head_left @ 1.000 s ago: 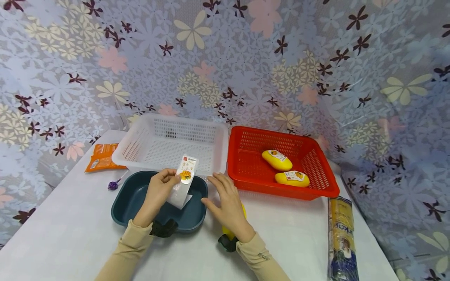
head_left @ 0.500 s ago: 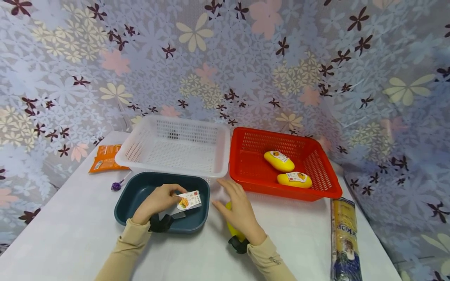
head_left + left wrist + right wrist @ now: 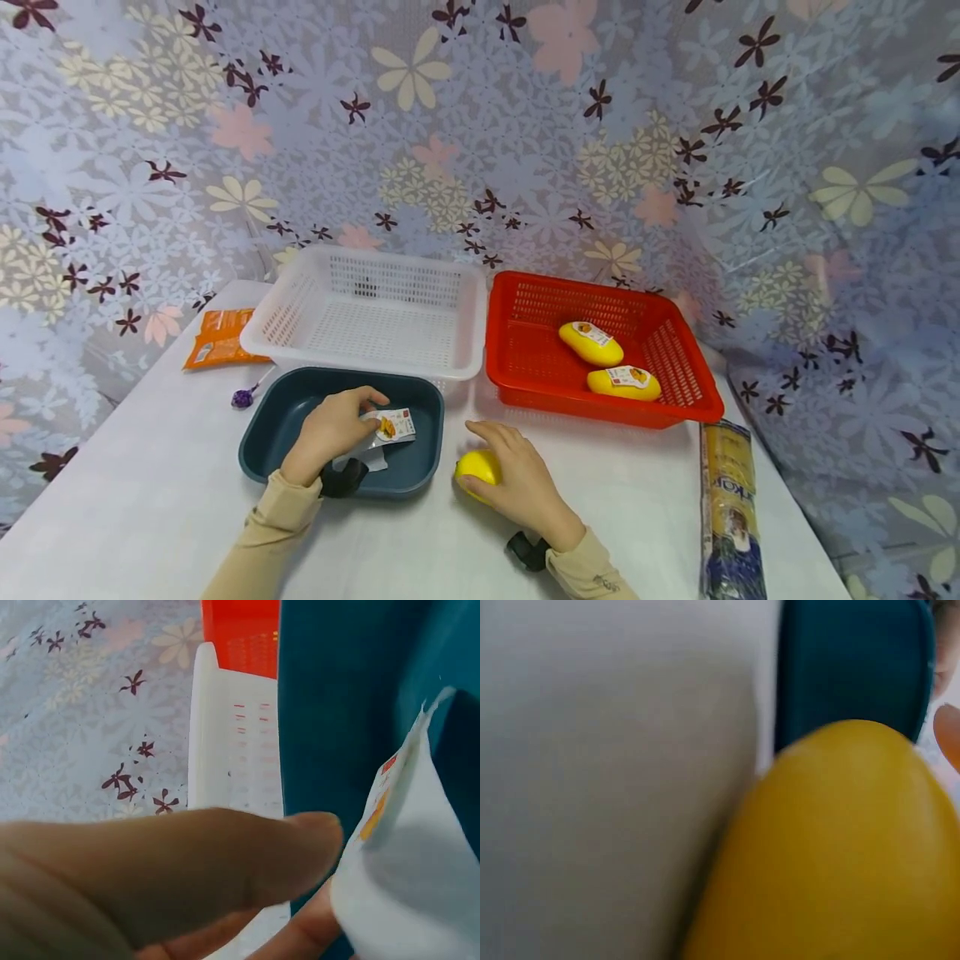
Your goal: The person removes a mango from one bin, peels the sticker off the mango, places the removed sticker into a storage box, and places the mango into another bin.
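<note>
In the head view my left hand (image 3: 333,429) is inside the dark teal tub (image 3: 262,417). Beside its fingertips lies a white plastic wrapper with a mango-picture label (image 3: 393,425). The left wrist view shows the thumb a little apart from the wrapper (image 3: 412,862), while another finger meets its lower edge. My right hand (image 3: 521,483) grips a yellow mango (image 3: 477,468) over the table, right of the tub, thumb along its near side. The mango (image 3: 840,847) looms large in the right wrist view; most of that hand is out of sight there.
A white basket (image 3: 367,325) stands behind the tub. Right of it, a red basket (image 3: 525,333) holds two labelled yellow mangoes (image 3: 624,383). An orange packet (image 3: 221,337) and purple lollipop (image 3: 242,398) lie left; a spaghetti-like packet (image 3: 731,500) lies right.
My left hand has lowered the wrapper into the tub, and its fingers have parted. The right hand has drawn back toward me; the mango has turned, with one end now showing at the left.
</note>
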The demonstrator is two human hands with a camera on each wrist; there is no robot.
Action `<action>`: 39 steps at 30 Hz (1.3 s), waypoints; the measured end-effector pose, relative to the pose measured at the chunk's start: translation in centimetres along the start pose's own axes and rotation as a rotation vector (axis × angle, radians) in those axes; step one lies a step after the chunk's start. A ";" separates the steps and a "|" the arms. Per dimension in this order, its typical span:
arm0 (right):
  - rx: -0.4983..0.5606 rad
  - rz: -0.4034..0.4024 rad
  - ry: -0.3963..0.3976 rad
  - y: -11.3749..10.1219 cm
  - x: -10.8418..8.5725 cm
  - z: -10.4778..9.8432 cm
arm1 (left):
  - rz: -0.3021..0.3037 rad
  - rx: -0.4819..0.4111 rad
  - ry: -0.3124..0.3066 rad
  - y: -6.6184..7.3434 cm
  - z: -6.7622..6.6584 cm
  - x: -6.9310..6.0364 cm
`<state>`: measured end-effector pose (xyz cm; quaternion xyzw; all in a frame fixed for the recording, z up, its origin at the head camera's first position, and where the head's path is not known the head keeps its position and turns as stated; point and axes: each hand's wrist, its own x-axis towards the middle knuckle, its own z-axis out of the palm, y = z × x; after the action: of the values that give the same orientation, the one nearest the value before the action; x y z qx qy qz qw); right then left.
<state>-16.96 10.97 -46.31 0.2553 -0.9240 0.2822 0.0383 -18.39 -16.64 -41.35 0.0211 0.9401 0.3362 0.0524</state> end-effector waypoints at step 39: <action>0.212 0.068 0.050 -1.2 4.0 -5.3 | 0.283 0.333 0.239 -0.8 -0.7 0.1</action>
<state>-20.27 11.17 -40.43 0.2192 -0.8958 0.3858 0.0244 -18.57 -17.68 -41.35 0.1210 0.9697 0.1809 -0.1112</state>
